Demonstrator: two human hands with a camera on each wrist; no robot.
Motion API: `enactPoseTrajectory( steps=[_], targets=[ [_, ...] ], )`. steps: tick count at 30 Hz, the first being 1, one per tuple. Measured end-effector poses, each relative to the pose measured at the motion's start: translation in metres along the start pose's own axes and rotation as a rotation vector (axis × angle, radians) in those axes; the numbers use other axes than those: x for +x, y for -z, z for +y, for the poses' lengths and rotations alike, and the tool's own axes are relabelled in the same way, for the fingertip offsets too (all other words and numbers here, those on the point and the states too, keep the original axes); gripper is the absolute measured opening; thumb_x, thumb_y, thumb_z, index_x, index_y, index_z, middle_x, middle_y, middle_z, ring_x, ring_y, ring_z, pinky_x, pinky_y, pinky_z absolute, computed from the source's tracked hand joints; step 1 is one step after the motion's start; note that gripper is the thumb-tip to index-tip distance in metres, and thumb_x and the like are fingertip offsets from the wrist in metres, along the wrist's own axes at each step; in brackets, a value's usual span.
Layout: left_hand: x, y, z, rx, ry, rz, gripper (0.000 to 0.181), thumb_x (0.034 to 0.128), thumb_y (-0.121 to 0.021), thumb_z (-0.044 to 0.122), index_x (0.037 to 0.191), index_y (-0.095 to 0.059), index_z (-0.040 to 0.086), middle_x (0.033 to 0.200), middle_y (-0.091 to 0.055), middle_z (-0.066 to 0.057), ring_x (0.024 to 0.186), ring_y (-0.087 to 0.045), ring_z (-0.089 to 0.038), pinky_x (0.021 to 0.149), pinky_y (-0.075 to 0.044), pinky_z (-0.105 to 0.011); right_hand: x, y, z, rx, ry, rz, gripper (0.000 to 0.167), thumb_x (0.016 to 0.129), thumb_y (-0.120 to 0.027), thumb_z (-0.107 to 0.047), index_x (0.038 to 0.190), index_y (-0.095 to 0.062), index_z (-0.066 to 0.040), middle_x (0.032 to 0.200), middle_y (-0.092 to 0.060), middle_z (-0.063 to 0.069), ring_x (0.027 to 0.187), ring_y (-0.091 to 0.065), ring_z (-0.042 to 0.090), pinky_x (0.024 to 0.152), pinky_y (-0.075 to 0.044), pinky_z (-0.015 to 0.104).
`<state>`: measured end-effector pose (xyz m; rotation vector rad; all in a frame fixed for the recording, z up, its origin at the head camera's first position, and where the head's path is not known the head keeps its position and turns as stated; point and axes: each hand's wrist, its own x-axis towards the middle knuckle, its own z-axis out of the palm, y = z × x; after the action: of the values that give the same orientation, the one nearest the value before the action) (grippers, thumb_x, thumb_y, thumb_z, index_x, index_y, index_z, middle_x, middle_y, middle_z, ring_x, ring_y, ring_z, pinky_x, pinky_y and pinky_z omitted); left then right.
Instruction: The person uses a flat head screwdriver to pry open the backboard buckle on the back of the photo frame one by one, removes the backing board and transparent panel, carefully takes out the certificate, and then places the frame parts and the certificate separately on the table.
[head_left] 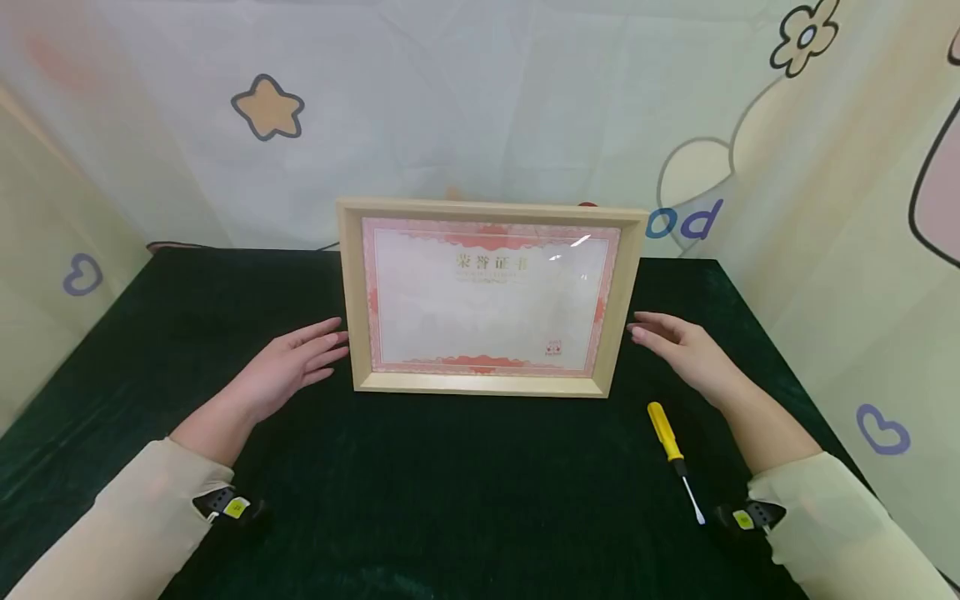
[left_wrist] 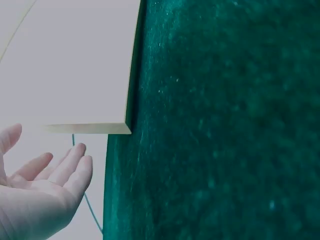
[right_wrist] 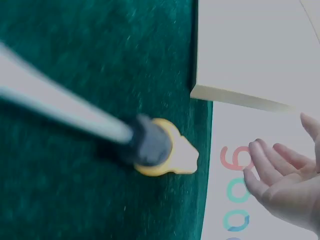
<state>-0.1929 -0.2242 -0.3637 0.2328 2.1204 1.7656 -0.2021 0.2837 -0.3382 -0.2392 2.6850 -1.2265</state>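
A pale wooden frame [head_left: 480,384] holding a certificate with a pink and red border stands upright on the dark green cloth, its front facing the head camera. My left hand [head_left: 288,367] is beside its left edge, fingers extended and holding nothing; whether the fingertips touch the wood I cannot tell. On the other side, my right hand [head_left: 686,350] is close to the right edge with relaxed fingers and nothing in them. Both wrist views show a gap between the fingers of the left hand [left_wrist: 50,195] and right hand [right_wrist: 285,185] and the frame.
A screwdriver [head_left: 663,431] with a yellow handle lies on the green cloth [head_left: 450,500] at the right, near my right forearm, its metal tip toward me. Behind the table hangs a pale curtain [head_left: 465,100] with printed stars, flowers and hearts.
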Motion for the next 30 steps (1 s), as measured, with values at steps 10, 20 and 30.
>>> enactPoseTrajectory(
  steps=[10,20,30],
  targets=[
    [0.014,-0.004,0.011,-0.085,-0.044,0.064,0.067,0.0941,-0.052,0.038,0.147,-0.026,0.007,0.148,-0.032,-0.011,0.131,-0.038,-0.021,0.100,-0.036,-0.030,0.010,-0.004,-0.010,0.198,0.011,0.063,0.070,0.091,-0.049,-0.050,0.143,-0.034,-0.005,0.141,-0.041,0.014,0.123,-0.047,0.026,0.097,-0.039,0.029],
    [0.024,-0.005,0.026,-0.017,-0.144,0.139,0.062,0.0917,-0.057,0.036,0.144,-0.036,0.011,0.143,-0.041,-0.007,0.126,-0.045,-0.018,0.098,-0.039,-0.027,0.014,-0.004,-0.022,0.187,0.097,0.150,0.059,0.094,-0.054,-0.038,0.141,-0.039,-0.006,0.136,-0.047,0.015,0.117,-0.050,0.022,0.098,-0.039,0.033],
    [0.028,0.001,0.034,0.198,-0.181,0.144,0.058,0.0904,-0.061,0.033,0.140,-0.044,0.009,0.136,-0.050,-0.009,0.121,-0.050,-0.022,0.100,-0.037,-0.038,0.016,-0.003,-0.028,0.110,0.109,0.190,0.055,0.095,-0.052,-0.036,0.138,-0.044,-0.004,0.132,-0.051,0.016,0.115,-0.051,0.027,0.100,-0.037,0.042]
  ],
)
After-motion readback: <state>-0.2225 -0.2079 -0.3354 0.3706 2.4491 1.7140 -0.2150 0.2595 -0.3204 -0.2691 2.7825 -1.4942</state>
